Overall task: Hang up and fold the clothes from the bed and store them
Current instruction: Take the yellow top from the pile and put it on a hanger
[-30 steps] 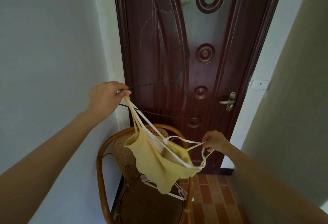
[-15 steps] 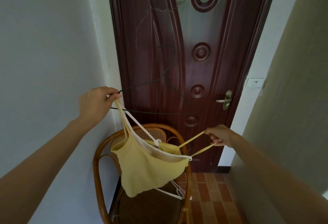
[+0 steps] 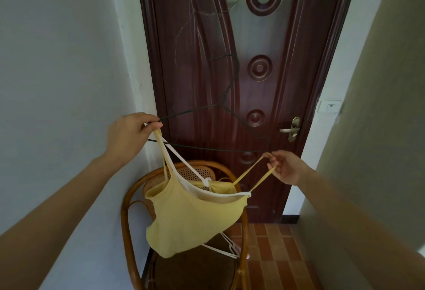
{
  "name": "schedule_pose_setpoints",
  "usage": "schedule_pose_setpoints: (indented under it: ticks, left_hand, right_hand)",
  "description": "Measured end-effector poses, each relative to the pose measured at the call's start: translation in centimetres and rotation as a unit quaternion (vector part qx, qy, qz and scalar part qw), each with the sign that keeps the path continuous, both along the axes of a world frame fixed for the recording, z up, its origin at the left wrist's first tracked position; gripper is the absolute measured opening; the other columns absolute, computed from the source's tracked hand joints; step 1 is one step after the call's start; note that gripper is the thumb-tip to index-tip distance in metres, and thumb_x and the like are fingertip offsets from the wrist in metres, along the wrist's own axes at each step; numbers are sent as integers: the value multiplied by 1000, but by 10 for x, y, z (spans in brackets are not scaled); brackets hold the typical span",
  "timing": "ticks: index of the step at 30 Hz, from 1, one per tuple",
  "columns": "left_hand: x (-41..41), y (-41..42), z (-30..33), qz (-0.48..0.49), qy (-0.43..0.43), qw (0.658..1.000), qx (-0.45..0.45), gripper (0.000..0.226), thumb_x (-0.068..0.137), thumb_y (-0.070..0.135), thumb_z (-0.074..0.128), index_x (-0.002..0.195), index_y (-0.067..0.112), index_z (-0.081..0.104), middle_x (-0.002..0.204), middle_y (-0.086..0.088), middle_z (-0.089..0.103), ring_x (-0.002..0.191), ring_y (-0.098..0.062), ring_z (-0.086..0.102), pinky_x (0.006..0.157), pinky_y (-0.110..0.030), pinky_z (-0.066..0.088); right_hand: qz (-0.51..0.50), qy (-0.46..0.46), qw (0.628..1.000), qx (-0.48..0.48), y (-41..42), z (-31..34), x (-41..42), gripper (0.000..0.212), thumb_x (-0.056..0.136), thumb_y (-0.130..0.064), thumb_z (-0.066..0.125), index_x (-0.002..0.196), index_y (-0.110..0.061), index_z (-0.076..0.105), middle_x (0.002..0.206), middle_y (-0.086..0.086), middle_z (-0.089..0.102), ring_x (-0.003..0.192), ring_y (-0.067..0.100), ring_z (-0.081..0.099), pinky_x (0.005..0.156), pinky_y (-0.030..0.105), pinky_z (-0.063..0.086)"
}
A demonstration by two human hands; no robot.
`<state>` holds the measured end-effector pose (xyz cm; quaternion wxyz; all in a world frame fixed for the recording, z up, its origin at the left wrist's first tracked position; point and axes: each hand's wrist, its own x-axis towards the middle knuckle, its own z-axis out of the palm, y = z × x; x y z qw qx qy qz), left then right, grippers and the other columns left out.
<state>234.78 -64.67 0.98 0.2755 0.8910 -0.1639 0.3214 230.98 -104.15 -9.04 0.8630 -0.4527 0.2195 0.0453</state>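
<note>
Narrow corridor end, closed by a dark red-brown panelled door (image 3: pixel 253 71) set between pale walls; all positions below are given relative to this door. On its right edge sits a brass lever handle (image 3: pixel 291 129), and on the wall just beyond the right frame a white switch plate (image 3: pixel 329 106). At the foot of the door, toward its left side, stands a rattan chair (image 3: pixel 128 209) with a woven cane back; white plastic hangers (image 3: pixel 230 249) lie on its seat, partly hidden. Reddish tiled floor (image 3: pixel 273 246) shows below the door's right half.

Left hand (image 3: pixel 128 138), raised in front of the door's left frame at about handle height, pinches between thumb and fingers one end of a thin black wire hanger (image 3: pixel 207 149) together with a yellow strap and a white strap. The hanger's lower bar runs across the door face toward the right; its hook rises in front of the central panel.

Right hand (image 3: pixel 287 166), lower and in front of the door's right edge beneath the handle, pinches the loop of the other yellow strap with curled fingers, near the hanger's right end.

Yellow camisole (image 3: pixel 190 218) with a white lining hangs between the two hands, in front of the chair back, its body sagging below both hands and covering much of the chair.
</note>
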Motion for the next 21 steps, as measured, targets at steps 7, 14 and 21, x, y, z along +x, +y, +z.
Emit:
schedule_pose_setpoints:
  ticks: [7,14,21]
  left_hand:
    - [0,8,-10,9,5,1000,12,18,90,31,66,98,19,77,96,0,74,75,-13,53,60,-26,33]
    - [-2,-10,-20,12,15,1000,-15,20,91,30,65,101,17,77,99,-2,73,77,-12,52,62,-27,32]
    - [-1,-21,-22,33,-2,999,-33,23,93,31,62,100,14,77,95,-6,73,83,-25,63,66,-29,35]
  right_hand:
    - [-30,-98,994,-29,0,41,6,20,98,-18,46,99,-13,66,52,-7,50,40,3,46,55,16,55]
    - [62,-162,972,-157,23,79,2,23,98,-26,49,109,-18,68,63,-6,54,51,4,51,64,21,56]
    - [75,-182,956,-218,39,83,1,26,100,-22,49,105,-7,70,73,1,67,66,12,65,71,26,58]
